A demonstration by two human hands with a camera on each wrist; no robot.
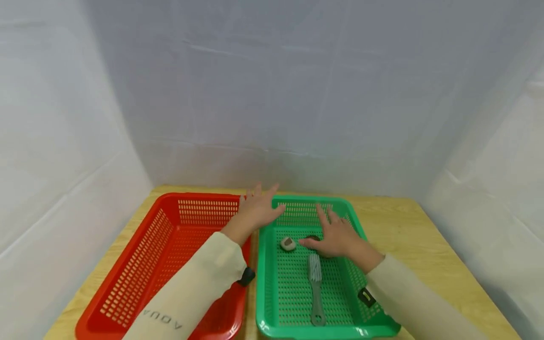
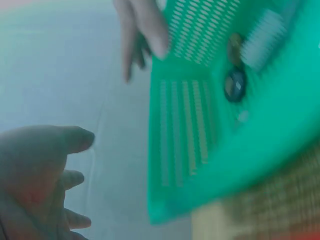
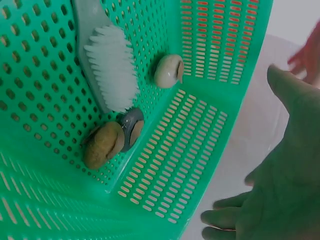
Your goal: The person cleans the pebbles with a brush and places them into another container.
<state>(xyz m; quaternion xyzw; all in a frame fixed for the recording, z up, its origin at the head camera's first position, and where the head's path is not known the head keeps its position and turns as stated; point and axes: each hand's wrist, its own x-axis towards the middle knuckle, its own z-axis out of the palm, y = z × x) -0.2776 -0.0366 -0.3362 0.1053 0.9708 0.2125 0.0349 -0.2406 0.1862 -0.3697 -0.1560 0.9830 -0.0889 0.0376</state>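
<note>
My left hand [image 1: 257, 210] is held over the neighbouring rims of the two baskets, fingers spread and holding nothing. Over the far right part of the green basket [image 1: 265, 302] is my right hand [image 1: 337, 236], its fingers also extended and empty. Below it in the basket lie a pale snail-like shell [image 3: 169, 70], a dark shell [image 3: 132, 127] and a brown shell [image 3: 103, 145]; the last two rest side by side. A grey-handled brush [image 1: 316, 295] with white bristles lies lengthwise, bristles toward the shells. In the head view the right hand partly hides the dark and brown shells.
A red basket [image 1: 167, 208] stands to the left, with a narrow gap between it and the green one; no objects show inside. Both sit on a wooden table [image 1: 395, 226]. White sheeting [image 1: 272, 94] hangs behind and on both sides.
</note>
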